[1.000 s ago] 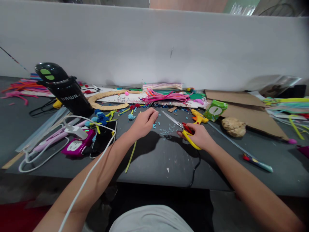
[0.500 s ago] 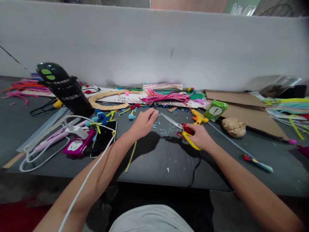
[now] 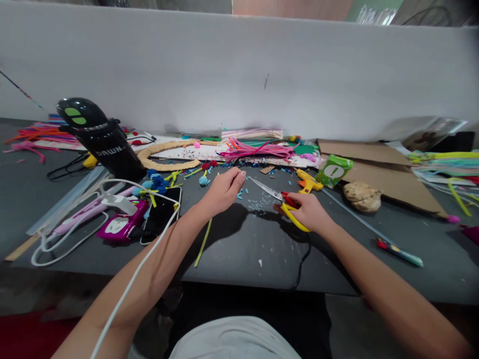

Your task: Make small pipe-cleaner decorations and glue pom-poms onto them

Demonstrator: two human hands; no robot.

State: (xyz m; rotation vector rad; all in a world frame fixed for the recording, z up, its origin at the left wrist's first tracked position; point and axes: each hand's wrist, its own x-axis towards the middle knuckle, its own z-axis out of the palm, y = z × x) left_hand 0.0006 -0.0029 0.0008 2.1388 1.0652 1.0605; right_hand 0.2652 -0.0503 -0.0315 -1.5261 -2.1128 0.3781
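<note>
My right hand (image 3: 305,210) is closed around the yellow and red handles of a pair of scissors (image 3: 270,190). The blades point up and left, their tips close to the fingers of my left hand (image 3: 226,188). That left hand is closed in a pinch; whatever lies between its fingers is too small or hidden to name. Pale blue clippings (image 3: 261,204) are scattered on the grey table (image 3: 239,254) below the blades. A yellow-green pipe cleaner (image 3: 203,244) lies under my left forearm.
A black bottle (image 3: 108,144) leans at the left, near a magenta power block (image 3: 121,224). A white cable (image 3: 144,254) crosses my left arm. Pink pipe cleaners (image 3: 258,149) lie at the back. On the right are a yellow glue gun (image 3: 309,182), a green packet (image 3: 334,170), a stone-like lump (image 3: 362,196) and cardboard (image 3: 396,184).
The scissors and my right hand have shifted very slightly left. My left hand stays in nearly the same place, still pinched.
</note>
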